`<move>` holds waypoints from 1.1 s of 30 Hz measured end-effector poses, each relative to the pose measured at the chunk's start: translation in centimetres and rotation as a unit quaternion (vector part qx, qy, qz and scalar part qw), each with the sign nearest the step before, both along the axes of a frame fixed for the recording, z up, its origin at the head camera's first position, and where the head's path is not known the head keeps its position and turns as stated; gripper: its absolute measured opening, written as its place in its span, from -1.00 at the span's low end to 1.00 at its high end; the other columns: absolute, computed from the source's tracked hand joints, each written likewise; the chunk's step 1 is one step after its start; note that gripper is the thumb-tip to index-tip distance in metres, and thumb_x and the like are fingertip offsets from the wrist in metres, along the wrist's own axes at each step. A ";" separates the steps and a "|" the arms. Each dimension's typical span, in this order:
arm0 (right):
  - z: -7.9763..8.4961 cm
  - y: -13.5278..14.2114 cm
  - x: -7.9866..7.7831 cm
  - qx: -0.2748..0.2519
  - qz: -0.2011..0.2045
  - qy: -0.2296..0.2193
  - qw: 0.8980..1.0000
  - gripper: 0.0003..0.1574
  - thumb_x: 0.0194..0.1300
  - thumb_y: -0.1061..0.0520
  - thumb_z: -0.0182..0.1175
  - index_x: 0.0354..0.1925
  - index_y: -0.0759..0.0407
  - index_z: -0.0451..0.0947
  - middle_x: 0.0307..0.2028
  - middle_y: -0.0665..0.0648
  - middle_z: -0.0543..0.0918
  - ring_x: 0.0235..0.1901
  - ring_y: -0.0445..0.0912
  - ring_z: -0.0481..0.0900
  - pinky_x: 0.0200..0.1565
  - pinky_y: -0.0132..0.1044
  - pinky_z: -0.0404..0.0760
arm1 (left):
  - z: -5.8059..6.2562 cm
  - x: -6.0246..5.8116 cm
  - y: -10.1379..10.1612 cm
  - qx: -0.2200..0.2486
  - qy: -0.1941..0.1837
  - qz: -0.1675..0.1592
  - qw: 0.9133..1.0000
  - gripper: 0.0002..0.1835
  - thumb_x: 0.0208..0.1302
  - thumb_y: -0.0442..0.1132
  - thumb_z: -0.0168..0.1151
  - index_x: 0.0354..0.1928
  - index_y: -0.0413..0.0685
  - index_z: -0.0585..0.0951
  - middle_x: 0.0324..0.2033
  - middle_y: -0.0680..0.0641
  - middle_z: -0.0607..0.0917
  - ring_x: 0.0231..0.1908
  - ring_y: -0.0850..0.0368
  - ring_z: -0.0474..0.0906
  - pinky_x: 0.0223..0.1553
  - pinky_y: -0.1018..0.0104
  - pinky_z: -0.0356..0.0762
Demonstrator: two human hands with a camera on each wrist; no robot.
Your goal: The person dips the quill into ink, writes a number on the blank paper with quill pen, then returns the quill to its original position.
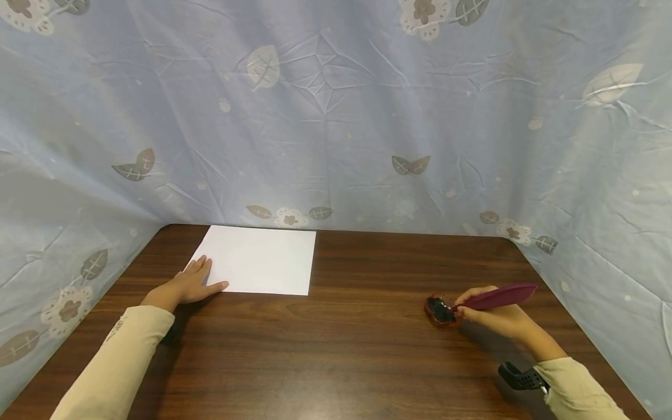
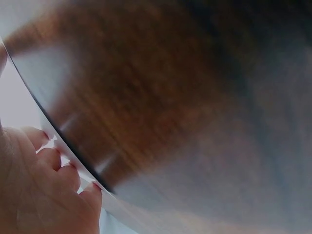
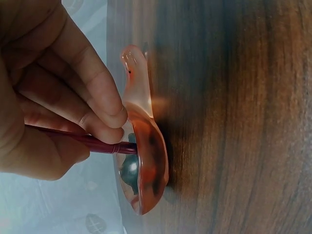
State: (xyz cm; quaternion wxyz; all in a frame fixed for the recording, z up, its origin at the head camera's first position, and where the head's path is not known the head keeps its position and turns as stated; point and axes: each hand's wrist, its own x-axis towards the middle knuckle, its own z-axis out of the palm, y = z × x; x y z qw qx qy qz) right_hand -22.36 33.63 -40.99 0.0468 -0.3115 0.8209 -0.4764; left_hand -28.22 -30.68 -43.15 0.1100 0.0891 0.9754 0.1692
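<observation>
On the table's far left lies a sheet of white paper [image 1: 265, 259]. My left hand [image 1: 186, 284] rests on its near-left corner, thumb spread along the near edge. The left wrist view shows that hand [image 2: 46, 187] low at the left, beside the paper [image 2: 18, 100]. At the right, my right hand [image 1: 496, 315] pinches a maroon quill pen [image 1: 506, 296] with a feather-like top. The pen's lower end [image 3: 127, 147] is inside a translucent red dish [image 3: 153, 161] with a stubby handle. Dark liquid [image 1: 440, 310] sits in the dish; the pen's very tip is hidden.
A brown wood-grain table [image 1: 336, 350] spans the space between the hands. Pale blue cloth [image 1: 336, 116] with leaf and flower prints hangs behind it and along both sides. A black strap [image 1: 520, 378] is at the right wrist.
</observation>
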 end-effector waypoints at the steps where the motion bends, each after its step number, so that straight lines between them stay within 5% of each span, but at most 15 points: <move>1: 0.0 0.0 0.0 0.002 0.002 0.000 1.000 -0.85 0.27 0.46 0.10 -0.19 0.51 0.55 -0.38 0.32 0.70 -0.38 -0.16 0.70 -0.40 -0.21 0.67 | 0.0 0.0 0.0 0.000 0.000 0.000 1.000 0.06 0.31 0.27 -0.01 0.36 -0.62 -0.06 0.36 -0.61 -0.13 0.35 -0.56 -0.25 0.24 -0.47 -0.20; 33: 0.1 -0.2 0.1 0.029 0.000 0.017 0.999 -0.86 0.29 0.42 0.13 -0.19 0.46 0.58 -0.39 0.30 0.71 -0.38 -0.14 0.70 -0.40 -0.26 0.67 | 0.0 0.0 -0.1 0.005 -0.003 -0.004 1.000 0.07 0.31 0.27 0.00 0.36 -0.63 -0.07 0.35 -0.62 -0.14 0.35 -0.57 -0.26 0.24 -0.48 -0.21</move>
